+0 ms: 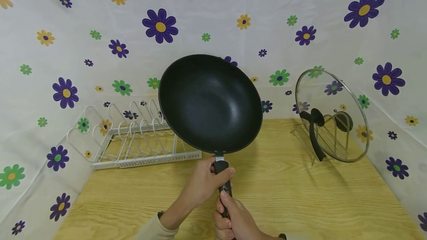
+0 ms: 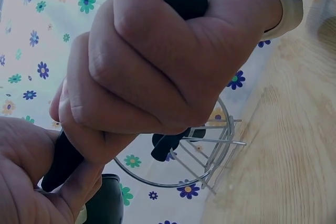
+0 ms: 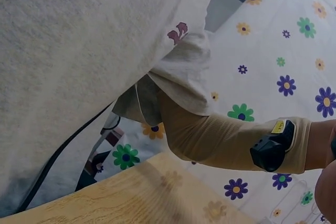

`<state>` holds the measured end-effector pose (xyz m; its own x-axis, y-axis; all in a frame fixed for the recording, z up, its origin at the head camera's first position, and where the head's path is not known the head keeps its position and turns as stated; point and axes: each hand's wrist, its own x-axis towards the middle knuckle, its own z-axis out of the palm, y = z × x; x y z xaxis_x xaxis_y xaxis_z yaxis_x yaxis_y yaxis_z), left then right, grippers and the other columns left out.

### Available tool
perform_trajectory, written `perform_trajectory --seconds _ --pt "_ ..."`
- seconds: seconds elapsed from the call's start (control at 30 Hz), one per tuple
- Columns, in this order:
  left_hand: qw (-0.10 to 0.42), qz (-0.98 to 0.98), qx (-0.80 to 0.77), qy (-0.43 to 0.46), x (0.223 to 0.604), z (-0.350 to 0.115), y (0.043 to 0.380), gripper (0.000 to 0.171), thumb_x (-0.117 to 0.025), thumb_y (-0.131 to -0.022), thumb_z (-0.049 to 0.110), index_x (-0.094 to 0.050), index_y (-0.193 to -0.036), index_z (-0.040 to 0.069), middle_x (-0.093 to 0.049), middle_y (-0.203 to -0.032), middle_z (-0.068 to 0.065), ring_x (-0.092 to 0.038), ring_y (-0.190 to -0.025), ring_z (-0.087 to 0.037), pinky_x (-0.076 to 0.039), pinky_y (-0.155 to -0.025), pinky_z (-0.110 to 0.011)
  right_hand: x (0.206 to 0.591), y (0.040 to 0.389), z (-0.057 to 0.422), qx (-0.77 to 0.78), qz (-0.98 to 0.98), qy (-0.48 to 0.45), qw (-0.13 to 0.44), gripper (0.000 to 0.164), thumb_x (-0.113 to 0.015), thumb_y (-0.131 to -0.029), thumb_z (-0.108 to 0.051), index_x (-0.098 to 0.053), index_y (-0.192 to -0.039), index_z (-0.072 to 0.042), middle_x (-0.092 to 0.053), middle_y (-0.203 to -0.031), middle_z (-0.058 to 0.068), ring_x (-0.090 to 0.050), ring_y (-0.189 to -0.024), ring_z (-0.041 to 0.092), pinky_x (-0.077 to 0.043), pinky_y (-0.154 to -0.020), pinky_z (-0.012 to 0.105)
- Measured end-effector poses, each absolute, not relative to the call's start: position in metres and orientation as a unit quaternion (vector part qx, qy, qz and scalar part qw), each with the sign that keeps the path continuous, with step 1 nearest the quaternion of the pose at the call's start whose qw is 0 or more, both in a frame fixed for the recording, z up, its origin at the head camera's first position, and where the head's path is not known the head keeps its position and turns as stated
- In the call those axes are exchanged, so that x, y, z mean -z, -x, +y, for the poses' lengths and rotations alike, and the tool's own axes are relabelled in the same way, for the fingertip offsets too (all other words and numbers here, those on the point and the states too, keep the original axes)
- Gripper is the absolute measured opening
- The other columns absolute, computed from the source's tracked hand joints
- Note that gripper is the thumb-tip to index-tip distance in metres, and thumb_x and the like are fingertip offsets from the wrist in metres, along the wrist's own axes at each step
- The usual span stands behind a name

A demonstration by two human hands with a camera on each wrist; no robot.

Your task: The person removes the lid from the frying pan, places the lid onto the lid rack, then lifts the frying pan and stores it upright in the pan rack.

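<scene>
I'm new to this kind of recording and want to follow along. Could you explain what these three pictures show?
There is no machine, just a person's two bare hands. The wide picture comes from a camera on the head, looking down at a wood-grain table. The other two come from wrist cameras: the left one shows both hands close up; the right one mostly shows a pale top and a sleeve.

The left hand and right hand hold up a black pan by its handle. On the table are a white wire rack and a glass lid in a wire stand.
</scene>
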<state>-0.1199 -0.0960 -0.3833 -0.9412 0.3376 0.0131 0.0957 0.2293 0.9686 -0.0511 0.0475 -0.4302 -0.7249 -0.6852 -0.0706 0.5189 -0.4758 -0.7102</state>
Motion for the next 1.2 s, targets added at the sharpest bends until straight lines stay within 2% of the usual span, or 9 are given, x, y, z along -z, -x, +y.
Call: perform_trajectory --seconds 0.27,0.43,0.67,0.87,1.03,1.2 --pt "0.062 0.806 -0.575 -0.130 0.380 -0.101 0.121 0.024 -0.073 -0.095 0.025 -0.063 -0.088 0.005 -0.065 -0.066 -0.002 -0.057 -0.054 -0.012 -0.045 -0.050 -0.024 0.429 0.055 0.042 0.859 0.329 0.147 0.364 0.039 -0.035 -0.110 -0.051 -0.042 -0.082 -0.024 -0.041 -0.059 -0.018 -0.037 -0.046 -0.004 -0.027 -0.046 0.017" --pt "0.061 0.806 -0.575 -0.125 0.376 -0.105 0.120 0.022 -0.072 -0.096 0.023 -0.061 -0.089 0.005 -0.064 -0.067 -0.002 -0.057 -0.053 -0.012 -0.045 -0.049 -0.025 0.430 0.059 0.038 0.863 0.304 0.176 0.363 0.039 -0.030 -0.111 -0.049 -0.041 -0.083 -0.024 -0.038 -0.058 -0.017 -0.035 -0.045 -0.004 -0.025 -0.044 0.017" --pt "0.028 0.822 -0.559 -0.108 0.370 -0.110 0.121 0.020 -0.073 -0.095 0.022 -0.063 -0.086 0.007 -0.057 -0.060 0.001 -0.040 -0.046 -0.007 -0.033 -0.044 -0.022 0.429 0.064 0.031 0.867 0.269 0.191 0.373 0.039 -0.027 -0.112 -0.046 -0.043 -0.083 -0.025 -0.036 -0.058 -0.017 -0.029 -0.043 -0.003 -0.023 -0.042 0.016" --pt "0.009 0.839 -0.535 -0.098 0.367 -0.114 0.121 0.019 -0.073 -0.094 0.021 -0.063 -0.084 0.010 -0.052 -0.056 0.004 -0.037 -0.044 -0.006 -0.031 -0.043 -0.022 0.429 0.067 0.028 0.864 0.255 0.189 0.391 0.039 -0.027 -0.112 -0.047 -0.043 -0.084 -0.025 -0.036 -0.057 -0.017 -0.026 -0.042 -0.002 -0.022 -0.041 0.015" --pt "0.003 0.846 -0.526 -0.091 0.364 -0.116 0.123 0.016 -0.073 -0.093 0.019 -0.063 -0.083 0.010 -0.050 -0.056 0.005 -0.037 -0.045 -0.007 -0.029 -0.044 -0.021 0.429 0.071 0.027 0.859 0.241 0.192 0.409 0.038 -0.032 -0.110 -0.052 -0.043 -0.084 -0.026 -0.039 -0.057 -0.017 -0.030 -0.043 -0.003 -0.023 -0.041 0.015" --pt "0.004 0.850 -0.520 -0.083 0.358 -0.119 0.122 0.015 -0.073 -0.092 0.019 -0.064 -0.083 0.011 -0.050 -0.057 0.005 -0.036 -0.046 -0.008 -0.028 -0.045 -0.021 0.431 0.075 0.025 0.855 0.229 0.224 0.409 0.041 -0.023 -0.112 -0.049 -0.044 -0.085 -0.027 -0.035 -0.058 -0.017 -0.025 -0.043 -0.002 -0.021 -0.041 0.015"
